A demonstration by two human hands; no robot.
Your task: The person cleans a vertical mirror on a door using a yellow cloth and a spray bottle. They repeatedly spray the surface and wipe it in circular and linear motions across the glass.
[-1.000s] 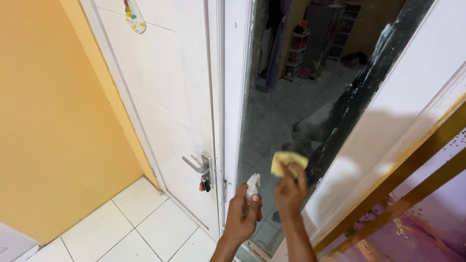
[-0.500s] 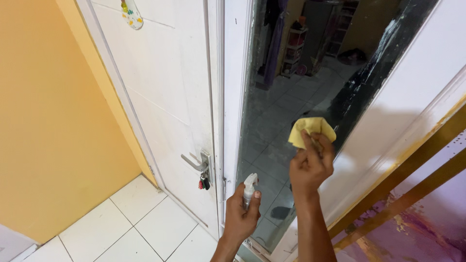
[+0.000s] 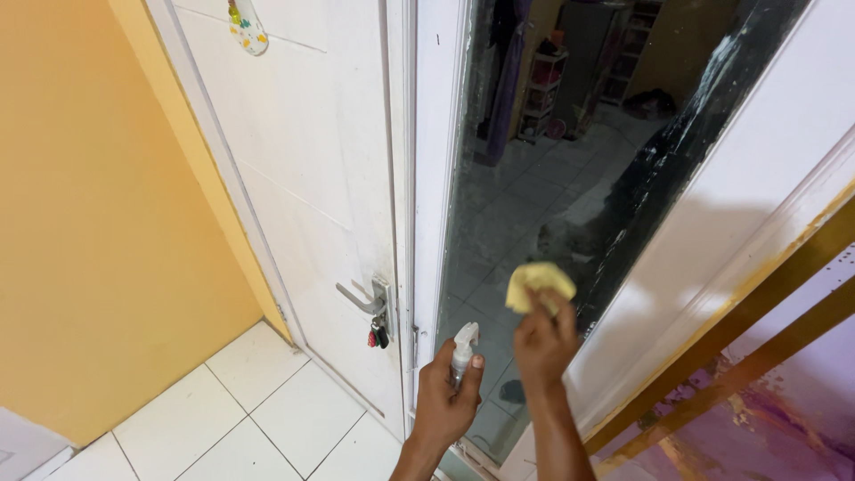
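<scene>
Right hand (image 3: 543,343) presses yellow cloth (image 3: 537,283) on mirror (image 3: 534,178); left hand (image 3: 445,401) grips spray bottle (image 3: 464,343)

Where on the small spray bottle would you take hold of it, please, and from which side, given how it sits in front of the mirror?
Grip the spray bottle around its slim body just under the white nozzle head, coming from the side away from the mirror. The left hand holds it so: fingers wrapped round the upright body, thumb near the top. The nozzle seems to face the glass, so that side should stay free.
</scene>
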